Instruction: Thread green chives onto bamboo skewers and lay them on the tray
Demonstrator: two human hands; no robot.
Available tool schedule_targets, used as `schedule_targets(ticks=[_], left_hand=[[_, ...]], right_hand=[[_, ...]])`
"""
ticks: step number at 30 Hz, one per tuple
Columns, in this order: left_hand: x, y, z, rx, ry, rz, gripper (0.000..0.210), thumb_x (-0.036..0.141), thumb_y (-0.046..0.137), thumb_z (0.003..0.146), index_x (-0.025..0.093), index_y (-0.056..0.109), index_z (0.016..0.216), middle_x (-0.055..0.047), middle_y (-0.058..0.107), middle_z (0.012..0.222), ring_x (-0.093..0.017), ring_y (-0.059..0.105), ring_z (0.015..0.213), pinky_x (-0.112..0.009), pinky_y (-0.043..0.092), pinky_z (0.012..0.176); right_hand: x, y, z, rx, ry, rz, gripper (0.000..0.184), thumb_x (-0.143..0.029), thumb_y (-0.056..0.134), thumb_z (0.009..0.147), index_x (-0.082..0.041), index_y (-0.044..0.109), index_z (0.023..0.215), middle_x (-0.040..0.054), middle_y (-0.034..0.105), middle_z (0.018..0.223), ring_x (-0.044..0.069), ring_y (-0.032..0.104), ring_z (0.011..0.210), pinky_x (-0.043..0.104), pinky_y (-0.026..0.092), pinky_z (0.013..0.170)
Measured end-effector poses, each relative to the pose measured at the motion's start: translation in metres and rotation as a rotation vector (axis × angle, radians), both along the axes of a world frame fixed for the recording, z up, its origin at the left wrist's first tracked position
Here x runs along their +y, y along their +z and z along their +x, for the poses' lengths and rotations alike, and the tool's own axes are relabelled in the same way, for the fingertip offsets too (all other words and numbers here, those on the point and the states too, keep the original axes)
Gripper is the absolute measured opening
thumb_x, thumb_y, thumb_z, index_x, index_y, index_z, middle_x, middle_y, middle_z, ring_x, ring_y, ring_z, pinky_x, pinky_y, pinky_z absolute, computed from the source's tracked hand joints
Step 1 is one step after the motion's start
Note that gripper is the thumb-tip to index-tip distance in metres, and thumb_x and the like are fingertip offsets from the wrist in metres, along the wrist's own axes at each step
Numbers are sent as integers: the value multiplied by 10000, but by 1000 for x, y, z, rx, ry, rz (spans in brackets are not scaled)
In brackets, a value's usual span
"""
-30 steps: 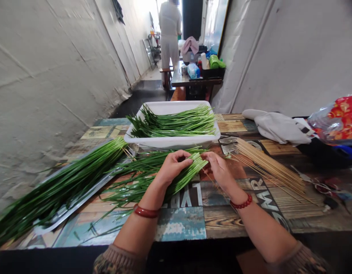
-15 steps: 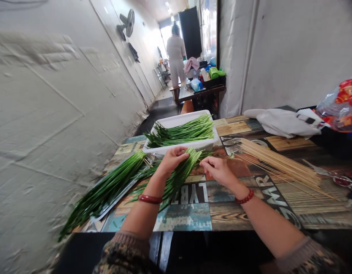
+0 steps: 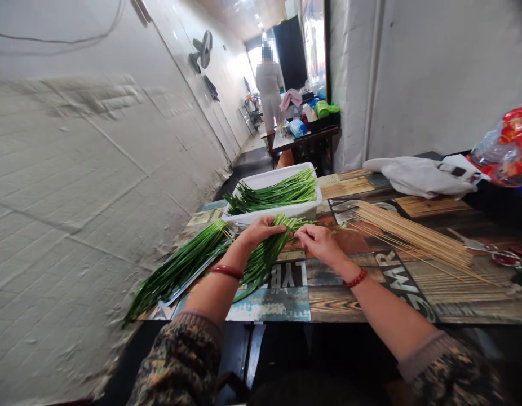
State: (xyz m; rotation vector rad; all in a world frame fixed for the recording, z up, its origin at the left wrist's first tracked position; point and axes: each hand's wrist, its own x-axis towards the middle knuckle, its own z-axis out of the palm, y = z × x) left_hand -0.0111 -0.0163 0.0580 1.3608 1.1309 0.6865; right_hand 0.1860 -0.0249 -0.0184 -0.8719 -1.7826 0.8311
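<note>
My left hand (image 3: 267, 230) is closed around a bunch of green chives (image 3: 261, 259), holding it near the pale stem ends, with the leaves trailing down toward the table's front edge. Close beside those stem ends, my right hand (image 3: 315, 239) pinches what looks like a thin bamboo skewer, mostly hidden by the fingers. Left of my left hand, a thick row of chives (image 3: 180, 265) lies on a tray, with skewer ends showing near its stems. Behind both hands, more loose chives (image 3: 278, 190) fill a white plastic basin (image 3: 269, 215).
A pile of bamboo skewers (image 3: 413, 234) lies to the right, near scissors (image 3: 506, 256). Farther back are a white cap (image 3: 421, 176) and a red-and-clear plastic bag (image 3: 508, 146). A wall (image 3: 96, 186) runs along the left. A person (image 3: 269, 84) stands in the far background.
My right hand has come slightly closer to my left hand at the stem ends. The bunch stays in my left hand. The camera view has shifted a little.
</note>
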Motion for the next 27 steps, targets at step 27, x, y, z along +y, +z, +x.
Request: schedule_targets(ticks=[27], left_hand=[[0,-2,-3,-44,46,-62,384,447,758,699,78,700,787,-54,704,687,-110,603,563,-209,431,558]], right_hand=[[-1,2,-1,154,201,-303,195,-311,517,849,-177,577,722,-44,560,519,70,463,382,172,341,387]])
